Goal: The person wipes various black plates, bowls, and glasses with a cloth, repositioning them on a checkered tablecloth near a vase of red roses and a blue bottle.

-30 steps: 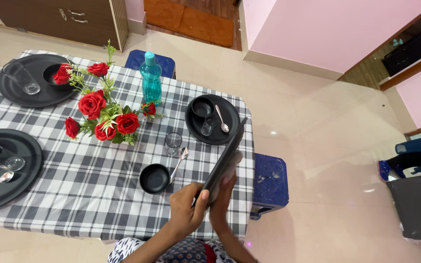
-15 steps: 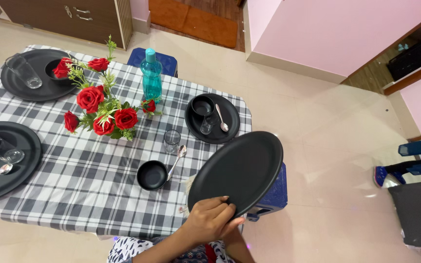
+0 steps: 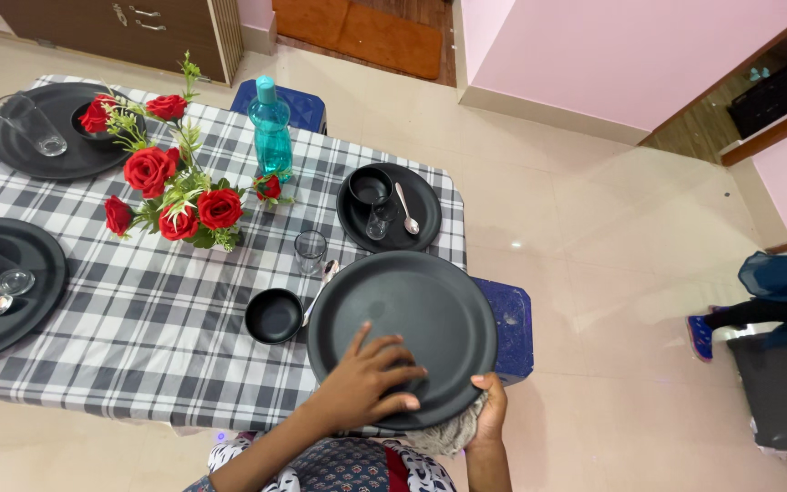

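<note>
A large black plate [image 3: 412, 319] is held nearly flat above the near right corner of the checked tablecloth [image 3: 157, 319]. My left hand [image 3: 366, 383] lies spread on the plate's upper face near its front rim. My right hand [image 3: 487, 410] grips the plate's near right edge from below, with a grey cloth [image 3: 444, 435] bunched under it. A small black bowl [image 3: 273, 315] sits just left of the plate, and a spoon [image 3: 321, 282] and a glass [image 3: 310, 251] stand beside it.
A set plate [image 3: 389, 210] with bowl, glass and spoon lies behind. Red roses [image 3: 170, 196] and a teal bottle [image 3: 270, 132] stand mid-table. Two more set plates [image 3: 11, 282] [image 3: 52, 137] are at the left. Blue stools [image 3: 507, 328] [image 3: 284, 102] flank the table. A person's leg [image 3: 758, 310] shows at right.
The plate went from edge-on to tilted, and now lies nearly flat over the table corner. My left hand moved onto its top face and my right hand now holds its near edge.
</note>
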